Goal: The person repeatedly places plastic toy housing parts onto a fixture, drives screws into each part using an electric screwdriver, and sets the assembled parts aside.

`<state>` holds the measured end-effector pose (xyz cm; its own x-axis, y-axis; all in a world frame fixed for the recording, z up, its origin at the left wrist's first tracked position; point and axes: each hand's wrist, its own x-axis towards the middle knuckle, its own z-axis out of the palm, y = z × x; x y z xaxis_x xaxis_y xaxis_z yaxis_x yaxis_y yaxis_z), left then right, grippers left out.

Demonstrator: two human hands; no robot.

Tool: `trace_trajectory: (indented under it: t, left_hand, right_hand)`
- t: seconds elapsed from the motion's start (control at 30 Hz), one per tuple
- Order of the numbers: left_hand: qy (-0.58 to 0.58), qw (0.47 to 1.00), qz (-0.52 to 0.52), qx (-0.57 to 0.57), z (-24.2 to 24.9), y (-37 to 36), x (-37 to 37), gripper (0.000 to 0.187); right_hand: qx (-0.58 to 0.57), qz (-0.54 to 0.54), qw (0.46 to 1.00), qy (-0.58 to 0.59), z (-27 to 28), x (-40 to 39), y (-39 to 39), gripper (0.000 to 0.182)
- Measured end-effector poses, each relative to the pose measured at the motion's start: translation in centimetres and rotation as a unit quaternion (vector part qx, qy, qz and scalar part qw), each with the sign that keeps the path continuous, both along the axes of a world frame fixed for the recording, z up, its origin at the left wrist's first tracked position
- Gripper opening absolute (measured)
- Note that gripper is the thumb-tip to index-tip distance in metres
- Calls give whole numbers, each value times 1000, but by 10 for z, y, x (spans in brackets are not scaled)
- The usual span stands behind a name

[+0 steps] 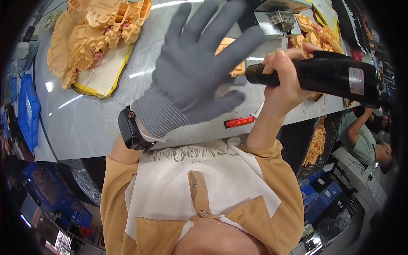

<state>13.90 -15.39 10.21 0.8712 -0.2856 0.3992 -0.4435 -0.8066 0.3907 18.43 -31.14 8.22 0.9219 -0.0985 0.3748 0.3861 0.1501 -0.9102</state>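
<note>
My left hand [197,63], in a grey knit glove with a black watch at the wrist, is raised over the table with its fingers spread and nothing in it. Bare, my right hand [287,78] wraps round a black electric screwdriver [327,76], whose ribbed nose points left and whose tip I cannot make out. Partly hidden behind my gloved fingers is a pale orange plastic part [224,44]. A small red packet [239,122] with yellow print lies near the table's front edge, below and between my hands.
Large orange moulded housings [100,36] sit at the left of the grey table [127,91], beside a yellow-edged pad [100,83]. More orange parts [321,34] and a metal fixture [278,23] stand at the back right. A blue tray [29,112] is far left; a co-worker [361,136] is at right.
</note>
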Motion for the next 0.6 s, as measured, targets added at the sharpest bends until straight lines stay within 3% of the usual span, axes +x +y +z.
trace_trajectory:
  t: [0.07, 0.1, 0.13, 0.17, 0.2, 0.23, 0.33, 0.4, 0.43, 0.47, 0.53, 0.6]
  left_hand:
    - [-59, 998, -8, -13, -14, -5, 11, 80]
    - [7, 1000, -4, 12, -51, -13, 21, 77]
    - [75, 997, -1, 35, -57, -19, 27, 75]
    - [66, 994, -6, 92, -59, -20, 29, 75]
    - [51, 994, -11, 92, -59, -19, 32, 75]
    - [22, 996, 11, 81, -64, -21, 31, 75]
    - [16, 999, 27, 37, -63, -14, 12, 74]
    - [42, 996, 82, 10, -74, -4, 2, 75]
    - [83, 991, 70, -78, -83, 1, -3, 77]
    - [80, 991, 69, -78, -88, 4, -7, 77]
    - [107, 980, 57, -156, -97, 8, -12, 79]
    - [95, 977, 64, -178, -110, 10, -18, 78]
  right_hand:
    - [6, 3, 1000, 1, -2, -1, -1, 40]
    - [14, 6, 1000, -5, -2, 1, -1, 41]
    - [10, 5, 1000, -8, -3, 0, -5, 41]
    - [14, 8, 999, -32, -4, -1, -10, 42]
    - [22, 6, 998, -64, -3, 3, -13, 43]
    - [132, 11, 984, -119, 9, 11, -30, 45]
    - [153, -10, 974, -170, 35, 42, -63, 49]
    - [93, -65, 978, -176, 46, 67, -61, 43]
    - [69, -73, 977, -187, 45, 82, -57, 37]
    - [46, -81, 976, -198, 43, 95, -53, 32]
    - [49, -60, 979, -191, 39, 114, -44, 40]
    - [-26, -126, 979, -160, 31, 116, -18, 35]
